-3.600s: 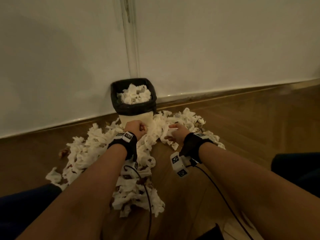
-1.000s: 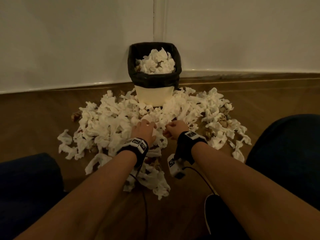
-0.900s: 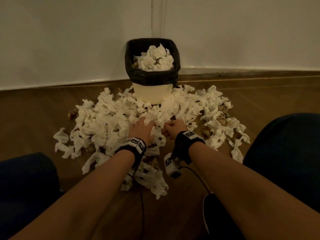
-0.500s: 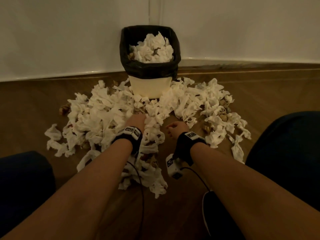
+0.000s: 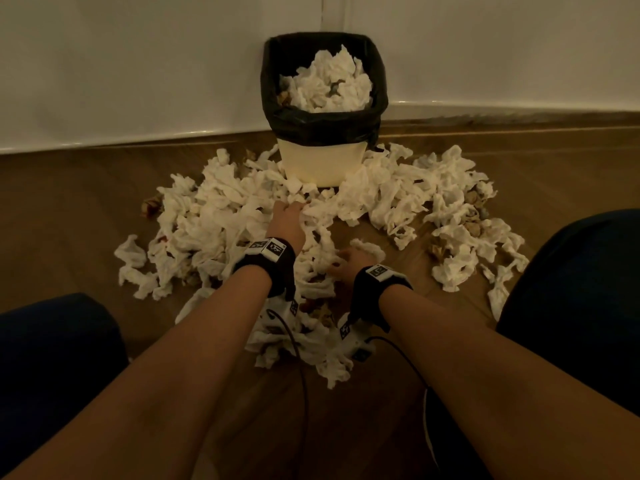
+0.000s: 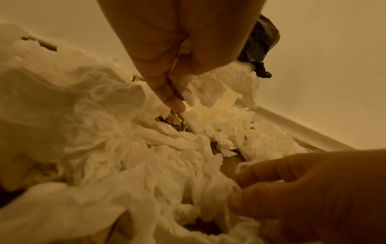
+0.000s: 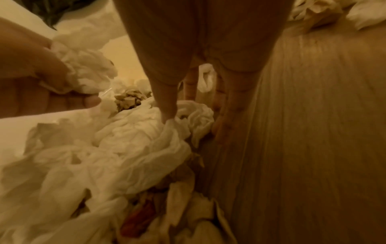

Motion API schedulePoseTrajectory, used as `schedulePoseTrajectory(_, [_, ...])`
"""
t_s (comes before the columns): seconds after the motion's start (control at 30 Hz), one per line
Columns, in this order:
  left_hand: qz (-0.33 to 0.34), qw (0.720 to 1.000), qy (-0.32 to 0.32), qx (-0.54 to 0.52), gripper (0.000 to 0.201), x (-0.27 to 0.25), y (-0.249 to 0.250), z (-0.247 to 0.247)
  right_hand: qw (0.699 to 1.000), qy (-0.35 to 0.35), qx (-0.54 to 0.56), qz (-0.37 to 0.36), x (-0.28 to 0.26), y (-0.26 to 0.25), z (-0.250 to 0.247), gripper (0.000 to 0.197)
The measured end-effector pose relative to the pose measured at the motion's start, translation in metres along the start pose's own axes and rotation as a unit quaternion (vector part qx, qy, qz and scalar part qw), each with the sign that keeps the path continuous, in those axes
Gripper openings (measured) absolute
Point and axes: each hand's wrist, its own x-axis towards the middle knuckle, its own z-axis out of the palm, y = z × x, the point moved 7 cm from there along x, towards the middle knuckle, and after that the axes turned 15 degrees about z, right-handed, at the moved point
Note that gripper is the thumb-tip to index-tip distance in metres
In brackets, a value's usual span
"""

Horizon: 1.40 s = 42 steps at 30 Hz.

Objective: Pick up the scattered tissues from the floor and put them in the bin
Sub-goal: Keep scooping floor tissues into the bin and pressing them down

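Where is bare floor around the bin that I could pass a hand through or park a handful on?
Bare wooden floor opens as a wedge between the two hands, running toward the cream bin with black liner. More lies left of the white tissue pile and far right along the white skirting. It is crowded around the bin's base, and the bin is heaped full.

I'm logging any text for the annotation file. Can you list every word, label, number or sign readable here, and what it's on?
No readable words or numbers.
Left wrist band: black-and-white square marker patterns, no letters.
Right wrist band: the same kind of marker, no letters.
Bin and its black liner: no print visible.
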Motion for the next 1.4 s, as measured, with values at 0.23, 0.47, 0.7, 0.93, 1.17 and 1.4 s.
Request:
schedulePoseTrajectory(0.23, [-0.019,0.998,-0.028,-0.044,0.061,-0.004,-0.005,0.004,0.993,0.019,0.103,0.047,0.006,0.012,-0.007,0.028])
schedulePoseTrajectory(0.47, [0.003,0.998,0.048,-0.032,0.025,-0.004,-0.005,-0.011,0.947,-0.048,0.296,0.118,0.008,0.021,-0.011,0.038])
schedulePoseTrajectory(0.7, [-0.023,0.993,0.037,-0.107,0.049,-0.006,-0.008,-0.010,0.839,-0.109,0.516,0.137,0.017,0.023,-0.007,0.057])
schedulePoseTrajectory(0.93, [-0.019,0.994,0.056,-0.092,0.032,-0.011,0.005,-0.021,0.832,-0.165,0.520,0.100,-0.009,0.010,-0.011,0.048])
schedulePoseTrajectory(1.17, [-0.036,0.994,0.047,-0.090,0.028,-0.015,0.019,-0.047,0.759,-0.158,0.630,0.051,-0.048,-0.011,-0.054,0.050])
schedulePoseTrajectory(1.4, [0.016,0.980,0.111,-0.165,0.031,-0.018,0.072,-0.103,0.745,-0.213,0.631,-0.030,-0.113,-0.045,-0.107,0.036])
